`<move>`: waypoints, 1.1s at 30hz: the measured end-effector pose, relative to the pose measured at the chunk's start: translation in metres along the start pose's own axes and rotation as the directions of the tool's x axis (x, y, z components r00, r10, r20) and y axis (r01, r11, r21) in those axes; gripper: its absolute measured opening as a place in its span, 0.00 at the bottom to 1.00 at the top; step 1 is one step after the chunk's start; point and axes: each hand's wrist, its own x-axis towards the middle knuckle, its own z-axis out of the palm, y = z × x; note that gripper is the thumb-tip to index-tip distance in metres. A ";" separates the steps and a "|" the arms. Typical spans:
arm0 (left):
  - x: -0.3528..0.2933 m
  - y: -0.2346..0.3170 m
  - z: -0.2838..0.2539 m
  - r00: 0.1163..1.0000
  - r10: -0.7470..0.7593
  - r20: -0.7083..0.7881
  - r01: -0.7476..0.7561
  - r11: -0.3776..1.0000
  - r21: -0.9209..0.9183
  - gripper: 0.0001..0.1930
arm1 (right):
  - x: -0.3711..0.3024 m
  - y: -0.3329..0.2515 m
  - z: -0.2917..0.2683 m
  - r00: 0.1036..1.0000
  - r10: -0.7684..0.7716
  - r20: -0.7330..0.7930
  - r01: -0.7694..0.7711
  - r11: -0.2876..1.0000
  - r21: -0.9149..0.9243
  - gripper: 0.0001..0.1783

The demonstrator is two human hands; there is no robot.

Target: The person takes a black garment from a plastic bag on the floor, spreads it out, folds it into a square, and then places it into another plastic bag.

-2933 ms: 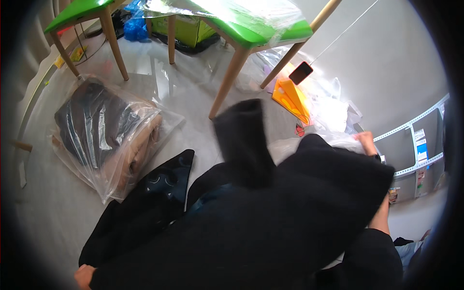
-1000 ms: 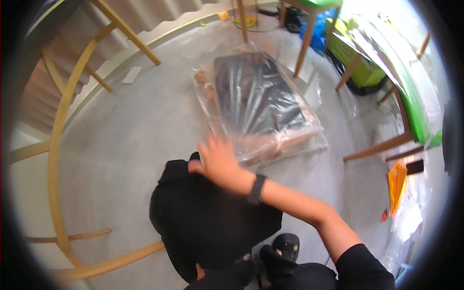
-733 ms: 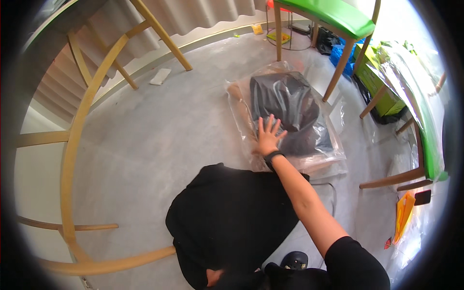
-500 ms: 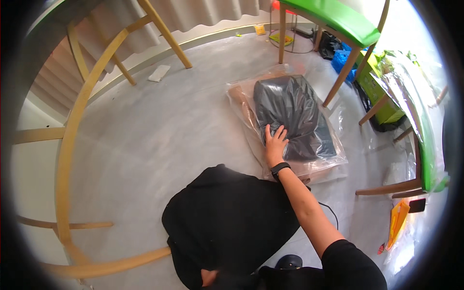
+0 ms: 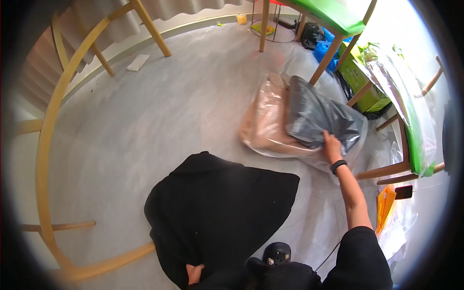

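My right hand (image 5: 332,146), with a dark wristband, is closed on a clear plastic bag (image 5: 268,116) lying to the right of centre on the floor. Inside the bag a dark grey, shiny-wrapped bundle (image 5: 311,111) rests over something brownish-pink; its edge is smeared by motion. A large piece of black cloth (image 5: 222,208), perhaps a garment, spreads out in front of me. At its lower edge my left hand (image 5: 195,274) is closed on a fold, with the fingertips hidden in the fabric.
A curved wooden chair frame (image 5: 44,145) stands at the left. Green-seated chairs (image 5: 333,17) are at the upper right and right, near a green box (image 5: 360,77). A phone (image 5: 403,192) and an orange packet (image 5: 385,208) lie at the right. My black shoe (image 5: 277,253) is below.
My right hand has gone from resting on the bundle to gripping the bag, which has swung right and turned. The black cloth has come away from beside the bag; my left hand still holds it.
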 end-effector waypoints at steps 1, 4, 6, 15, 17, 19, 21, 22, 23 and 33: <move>0.000 -0.001 0.001 1.000 -0.001 -0.001 0.001 1.000 -0.004 0.31 | -0.005 0.031 0.015 0.998 0.054 -0.011 -0.055 0.995 -0.084 0.17; 0.016 -0.018 0.006 0.999 0.015 -0.035 -0.016 1.000 -0.014 0.30 | -0.024 0.093 0.045 0.942 0.325 0.084 -0.312 0.939 -0.142 0.18; 0.029 -0.040 0.011 0.992 0.068 -0.109 -0.068 0.998 0.001 0.31 | -0.019 0.099 0.040 0.876 0.431 0.215 -0.386 0.895 -0.223 0.21; 0.044 -0.045 0.012 0.980 0.137 -0.145 -0.133 0.990 0.040 0.32 | 0.021 -0.157 -0.116 0.968 -0.077 -0.239 0.159 0.925 0.345 0.31; 0.042 -0.032 0.017 0.979 0.171 -0.107 -0.170 0.985 0.019 0.32 | 0.021 -0.193 -0.096 0.979 -0.203 -0.032 0.199 0.894 0.401 0.30; 0.030 -0.014 0.017 0.977 0.200 -0.074 -0.201 0.980 0.000 0.33 | 0.016 -0.192 -0.056 0.973 -0.230 0.021 0.208 0.913 0.350 0.28; 0.021 0.003 0.025 0.992 0.057 -0.111 -0.073 0.986 -0.147 0.33 | 0.012 -0.171 -0.022 0.963 -0.259 0.078 0.227 0.930 0.290 0.26; 0.020 -0.003 0.013 0.993 0.050 -0.110 -0.065 0.988 -0.140 0.33 | 0.004 -0.153 -0.007 0.946 -0.315 0.075 0.282 0.917 0.283 0.25; 0.025 -0.010 0.004 0.998 -0.053 -0.040 0.048 0.993 -0.110 0.34 | 0.003 -0.127 0.003 0.928 -0.367 0.064 0.339 0.903 0.262 0.24; 0.020 0.003 0.010 0.994 -0.026 -0.105 0.019 0.998 -0.063 0.32 | -0.052 0.021 0.022 0.889 0.048 0.455 -0.020 0.998 -0.066 0.15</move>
